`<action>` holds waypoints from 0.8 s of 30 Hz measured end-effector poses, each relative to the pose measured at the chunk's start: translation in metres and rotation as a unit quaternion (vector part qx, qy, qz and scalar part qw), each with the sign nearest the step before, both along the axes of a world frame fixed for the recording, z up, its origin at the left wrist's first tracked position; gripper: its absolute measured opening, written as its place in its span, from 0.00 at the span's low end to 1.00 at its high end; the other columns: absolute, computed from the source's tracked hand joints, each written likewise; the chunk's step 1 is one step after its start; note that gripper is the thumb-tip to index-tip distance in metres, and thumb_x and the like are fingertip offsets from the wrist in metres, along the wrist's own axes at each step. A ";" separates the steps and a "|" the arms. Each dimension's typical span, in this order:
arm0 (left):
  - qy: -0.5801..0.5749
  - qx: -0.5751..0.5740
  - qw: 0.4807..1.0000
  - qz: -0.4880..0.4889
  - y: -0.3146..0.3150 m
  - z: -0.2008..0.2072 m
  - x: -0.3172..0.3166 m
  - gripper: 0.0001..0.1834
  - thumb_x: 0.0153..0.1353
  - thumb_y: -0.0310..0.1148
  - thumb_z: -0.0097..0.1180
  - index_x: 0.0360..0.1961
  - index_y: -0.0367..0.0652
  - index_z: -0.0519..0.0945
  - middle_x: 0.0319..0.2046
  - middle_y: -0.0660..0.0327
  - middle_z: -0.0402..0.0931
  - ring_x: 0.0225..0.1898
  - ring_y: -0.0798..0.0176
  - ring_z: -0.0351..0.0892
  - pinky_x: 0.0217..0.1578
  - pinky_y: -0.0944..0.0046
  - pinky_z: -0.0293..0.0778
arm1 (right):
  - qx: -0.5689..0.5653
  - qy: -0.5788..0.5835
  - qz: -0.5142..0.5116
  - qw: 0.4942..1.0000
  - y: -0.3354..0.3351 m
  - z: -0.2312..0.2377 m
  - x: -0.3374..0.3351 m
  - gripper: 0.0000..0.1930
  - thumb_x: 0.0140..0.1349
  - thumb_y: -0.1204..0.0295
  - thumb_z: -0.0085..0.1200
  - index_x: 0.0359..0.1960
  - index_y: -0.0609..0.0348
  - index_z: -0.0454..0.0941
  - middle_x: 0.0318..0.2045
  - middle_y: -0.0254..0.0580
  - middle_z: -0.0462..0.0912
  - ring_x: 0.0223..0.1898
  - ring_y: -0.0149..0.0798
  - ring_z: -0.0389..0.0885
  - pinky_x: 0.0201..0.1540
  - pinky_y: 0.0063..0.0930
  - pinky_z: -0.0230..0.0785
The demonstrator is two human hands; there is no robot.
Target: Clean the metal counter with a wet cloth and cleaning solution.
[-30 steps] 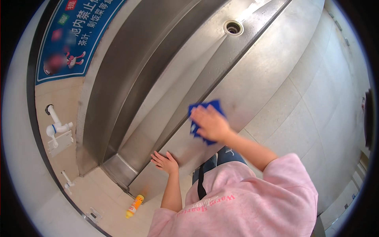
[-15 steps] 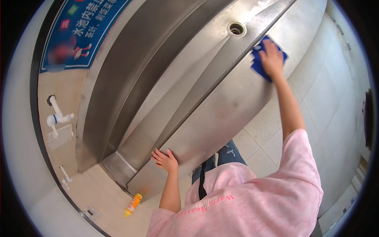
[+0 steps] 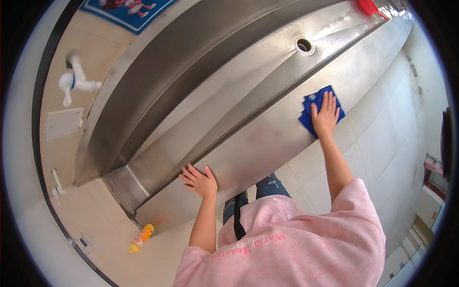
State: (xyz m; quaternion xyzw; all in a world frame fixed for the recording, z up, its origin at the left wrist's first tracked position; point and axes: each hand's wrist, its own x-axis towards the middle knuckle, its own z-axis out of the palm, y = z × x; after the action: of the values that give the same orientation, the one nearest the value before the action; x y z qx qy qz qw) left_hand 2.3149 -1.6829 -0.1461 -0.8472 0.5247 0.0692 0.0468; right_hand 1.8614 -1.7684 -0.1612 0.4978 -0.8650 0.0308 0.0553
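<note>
A long stainless steel trough sink point(image 3: 248, 143) runs from lower left to upper right, with its smooth front panel on my side. My right hand point(image 3: 326, 115) holds a folded blue cloth point(image 3: 311, 111) pressed against this panel, the fingers lying long over it. Farther left, my left hand point(image 3: 200, 181) rests on the panel by the sink's near rim, empty, with fingers spread. Inside the basin is a round drain hole point(image 3: 304, 45), with wet, shiny metal around it.
A red plastic tool point(image 3: 368, 7) lies at the basin's far right end. An orange and yellow bottle point(image 3: 142, 237) is near the sink's left end. White taps point(image 3: 76, 83) stick out from the tiled wall at left. Pale floor tiles point(image 3: 382, 129) extend to the right.
My right hand has slid the blue cloth back toward me and left along the panel. My left hand stays on the panel. The view has shifted, bringing the red tool into sight.
</note>
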 end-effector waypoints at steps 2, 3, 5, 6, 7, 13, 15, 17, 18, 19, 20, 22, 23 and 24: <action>0.002 0.020 1.000 -0.002 0.000 0.000 0.000 0.40 0.65 0.56 0.42 0.70 0.43 0.48 0.71 0.46 0.40 0.72 0.34 0.33 0.63 0.28 0.40 | 0.011 -0.024 0.045 0.999 0.016 0.011 0.044 0.37 0.63 0.49 0.46 0.70 0.54 0.55 0.71 0.39 0.55 0.72 0.42 0.50 0.71 0.48 0.39; 0.006 0.016 1.000 0.001 0.000 0.000 0.001 0.40 0.65 0.56 0.42 0.70 0.43 0.48 0.71 0.46 0.40 0.72 0.34 0.33 0.63 0.28 0.40 | 0.014 -0.035 0.060 0.997 0.023 0.016 0.066 0.36 0.63 0.50 0.46 0.70 0.54 0.55 0.71 0.40 0.55 0.72 0.42 0.50 0.71 0.48 0.39; 0.025 0.025 0.999 0.000 0.000 0.002 0.001 0.41 0.65 0.56 0.42 0.71 0.43 0.48 0.71 0.46 0.39 0.72 0.35 0.31 0.63 0.28 0.39 | 0.017 -0.059 0.090 0.994 0.036 0.025 0.107 0.36 0.63 0.51 0.47 0.69 0.54 0.56 0.71 0.41 0.56 0.72 0.43 0.50 0.71 0.48 0.39; 0.028 0.022 0.999 0.004 0.001 0.004 0.003 0.41 0.65 0.56 0.42 0.71 0.43 0.48 0.71 0.46 0.39 0.72 0.35 0.31 0.63 0.28 0.39 | 0.018 -0.072 0.105 0.992 0.043 0.028 0.127 0.36 0.63 0.51 0.47 0.69 0.55 0.56 0.70 0.42 0.56 0.72 0.43 0.51 0.71 0.48 0.40; 0.059 0.029 0.998 0.011 0.001 0.007 0.007 0.42 0.65 0.57 0.42 0.71 0.43 0.47 0.71 0.47 0.38 0.72 0.35 0.30 0.64 0.28 0.38 | 0.013 -0.085 0.129 0.988 0.049 0.026 0.146 0.35 0.63 0.52 0.47 0.69 0.55 0.56 0.70 0.43 0.56 0.72 0.44 0.51 0.71 0.47 0.39; 0.213 -0.136 0.967 -0.014 0.027 0.017 0.053 0.40 0.65 0.50 0.48 0.70 0.43 0.48 0.71 0.44 0.41 0.71 0.38 0.42 0.64 0.35 0.42 | 0.034 -0.086 0.172 0.981 0.081 0.022 0.232 0.36 0.63 0.52 0.46 0.70 0.55 0.55 0.71 0.42 0.54 0.72 0.44 0.49 0.71 0.48 0.38; 0.226 -0.191 0.955 -0.034 0.042 0.026 0.078 0.39 0.65 0.46 0.51 0.70 0.44 0.49 0.69 0.42 0.44 0.69 0.41 0.47 0.63 0.38 0.45 | 0.033 -0.090 0.196 0.976 0.089 0.024 0.261 0.35 0.64 0.53 0.46 0.70 0.55 0.55 0.71 0.42 0.55 0.72 0.44 0.50 0.71 0.49 0.39; 0.207 -0.195 0.959 0.015 0.062 0.024 0.119 0.38 0.65 0.46 0.51 0.70 0.44 0.50 0.69 0.42 0.45 0.69 0.41 0.47 0.63 0.39 0.46 | 0.033 -0.090 0.224 0.970 0.094 0.026 0.298 0.35 0.64 0.53 0.46 0.70 0.55 0.55 0.70 0.42 0.56 0.72 0.45 0.50 0.70 0.49 0.39; 0.197 -0.195 0.960 0.046 0.073 0.023 0.141 0.38 0.65 0.46 0.50 0.70 0.44 0.51 0.69 0.42 0.46 0.69 0.41 0.47 0.63 0.39 0.46 | 0.032 -0.094 0.247 0.964 0.096 0.028 0.320 0.35 0.64 0.53 0.46 0.69 0.56 0.55 0.70 0.43 0.56 0.72 0.45 0.51 0.70 0.50 0.40; 0.169 -0.198 0.963 0.067 0.088 0.018 0.166 0.37 0.65 0.46 0.51 0.69 0.43 0.52 0.69 0.42 0.46 0.69 0.41 0.47 0.64 0.40 0.46 | 0.030 -0.098 0.269 0.958 0.099 0.030 0.344 0.35 0.64 0.53 0.46 0.69 0.56 0.55 0.70 0.43 0.57 0.71 0.45 0.52 0.70 0.50 0.41; 0.166 -0.201 0.962 0.077 0.098 0.016 0.187 0.37 0.65 0.46 0.51 0.69 0.43 0.52 0.69 0.42 0.46 0.69 0.41 0.47 0.64 0.40 0.46 | 0.019 -0.102 0.292 0.951 0.102 0.032 0.367 0.36 0.62 0.53 0.49 0.68 0.56 0.57 0.69 0.43 0.58 0.71 0.45 0.53 0.70 0.50 0.42; 0.121 -0.188 0.966 0.130 0.118 0.013 0.227 0.38 0.63 0.47 0.52 0.69 0.44 0.53 0.68 0.44 0.47 0.69 0.41 0.48 0.63 0.39 0.47 | 0.025 -0.130 0.341 0.931 0.109 0.037 0.417 0.36 0.60 0.53 0.51 0.68 0.56 0.59 0.69 0.43 0.59 0.71 0.45 0.54 0.70 0.49 0.41; 0.114 -0.200 0.963 0.142 0.125 0.012 0.244 0.38 0.63 0.48 0.52 0.69 0.45 0.53 0.68 0.44 0.47 0.69 0.42 0.48 0.63 0.39 0.47 | 0.025 -0.139 0.375 0.916 0.114 0.037 0.442 0.37 0.59 0.52 0.52 0.67 0.56 0.59 0.69 0.43 0.59 0.71 0.45 0.54 0.70 0.49 0.42; 0.112 -0.205 0.961 0.151 0.130 0.012 0.260 0.38 0.63 0.48 0.52 0.69 0.45 0.53 0.68 0.44 0.47 0.69 0.42 0.48 0.63 0.39 0.47 | 0.026 -0.147 0.409 0.900 0.120 0.039 0.467 0.38 0.58 0.51 0.53 0.67 0.56 0.60 0.69 0.43 0.59 0.70 0.44 0.54 0.70 0.49 0.42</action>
State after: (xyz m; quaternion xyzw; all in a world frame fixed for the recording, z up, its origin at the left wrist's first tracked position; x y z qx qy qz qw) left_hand 2.5746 -1.5527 -0.1346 -0.8949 0.3953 0.0613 -0.1977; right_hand 2.3287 -1.6487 -0.1227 0.7990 -0.5838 0.1009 -0.1029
